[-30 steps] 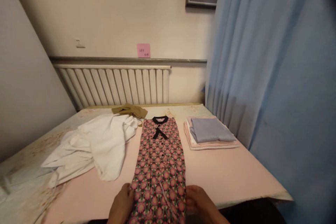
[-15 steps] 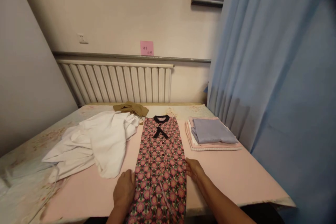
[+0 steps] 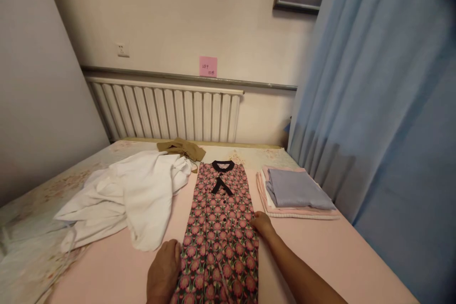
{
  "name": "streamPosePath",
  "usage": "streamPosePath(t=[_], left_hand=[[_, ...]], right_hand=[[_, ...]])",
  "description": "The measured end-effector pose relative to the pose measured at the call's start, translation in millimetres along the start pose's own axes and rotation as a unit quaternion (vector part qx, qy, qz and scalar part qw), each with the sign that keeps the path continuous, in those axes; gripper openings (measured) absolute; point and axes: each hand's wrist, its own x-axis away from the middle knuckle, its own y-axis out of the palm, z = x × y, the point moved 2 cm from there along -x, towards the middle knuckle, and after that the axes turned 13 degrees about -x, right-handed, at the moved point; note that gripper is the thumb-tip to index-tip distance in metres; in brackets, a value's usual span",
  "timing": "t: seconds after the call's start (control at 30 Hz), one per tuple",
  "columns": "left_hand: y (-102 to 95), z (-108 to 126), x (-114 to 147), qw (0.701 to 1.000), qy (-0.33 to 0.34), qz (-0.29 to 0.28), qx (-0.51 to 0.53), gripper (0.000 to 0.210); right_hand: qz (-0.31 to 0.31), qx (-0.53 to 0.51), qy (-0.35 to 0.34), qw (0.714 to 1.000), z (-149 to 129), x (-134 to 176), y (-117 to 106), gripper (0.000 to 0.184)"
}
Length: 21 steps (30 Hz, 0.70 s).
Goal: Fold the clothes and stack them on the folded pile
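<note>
Left hand [image 3: 164, 266]: curled at the left edge of the pink-and-black floral cloth garment [image 3: 221, 242]; whether it pinches, I cannot tell.
Right hand [image 3: 262, 224]: fingertips on the right edge, pinch unclear.
Garment: flat, collar far, between rumpled white cloth [image 3: 146, 190] and a blue-topped folded stack [image 3: 297, 190].
Placement: probably so both edges stay straight.
Change: right hand farther along than a second ago.

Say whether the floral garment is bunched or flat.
Flat: the floral garment stretches lengthwise, black collar farthest away; its near end is out of frame.
</note>
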Motion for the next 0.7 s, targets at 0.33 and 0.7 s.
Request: streamPosePath(t=[0.33,0.7], left_hand=[[-4.4,3.7,0.3,1.0,-0.004,-0.002,-0.018,0.034],[-7.8,7.0,2.1,0.998,-0.005,0.015,-0.053,0.031]], right_hand=[[0.023,0.116,-0.188,0.975,-19.2,33.1,-5.3,0.03],[-0.148,0.223,-0.306,0.914,-50.0,123.8,70.6,0.005]])
